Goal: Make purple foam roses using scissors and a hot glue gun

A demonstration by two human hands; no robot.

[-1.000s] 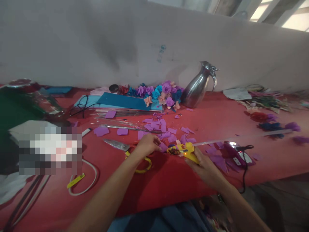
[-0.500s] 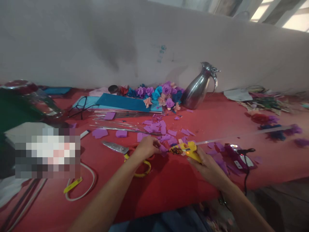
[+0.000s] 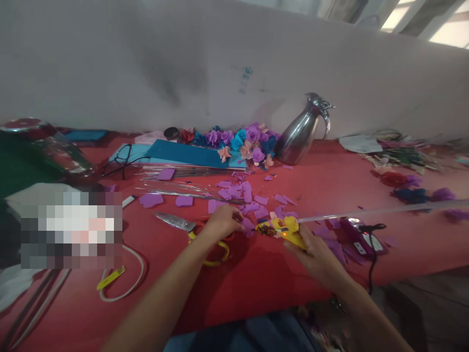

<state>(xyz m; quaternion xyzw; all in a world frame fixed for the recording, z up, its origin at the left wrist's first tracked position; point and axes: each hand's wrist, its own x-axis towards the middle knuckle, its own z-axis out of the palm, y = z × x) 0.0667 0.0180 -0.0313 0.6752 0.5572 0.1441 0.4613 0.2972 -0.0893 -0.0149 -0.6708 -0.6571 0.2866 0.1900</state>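
My right hand (image 3: 317, 254) is wrapped round a yellow hot glue gun (image 3: 284, 229) whose long clear glue stick (image 3: 377, 211) runs off to the right. Its nozzle points left at a small purple paper petal (image 3: 247, 226). That petal is pinched in my left hand (image 3: 222, 221), which rests on the red table (image 3: 264, 274). Yellow-handled scissors (image 3: 190, 230) lie just under and left of my left wrist.
Loose purple petals (image 3: 249, 195) and thin wires (image 3: 176, 190) lie behind my hands. Paper flowers (image 3: 242, 142), blue sheets (image 3: 186, 154) and a steel jug (image 3: 302, 129) stand by the wall. A purple device (image 3: 361, 237) with a black cord sits right; a white cable (image 3: 128, 274) left.
Both hands have stayed nearly in place. The glue gun's nozzle has stayed at the petal, and the glue stick's far end has tilted slightly lower.
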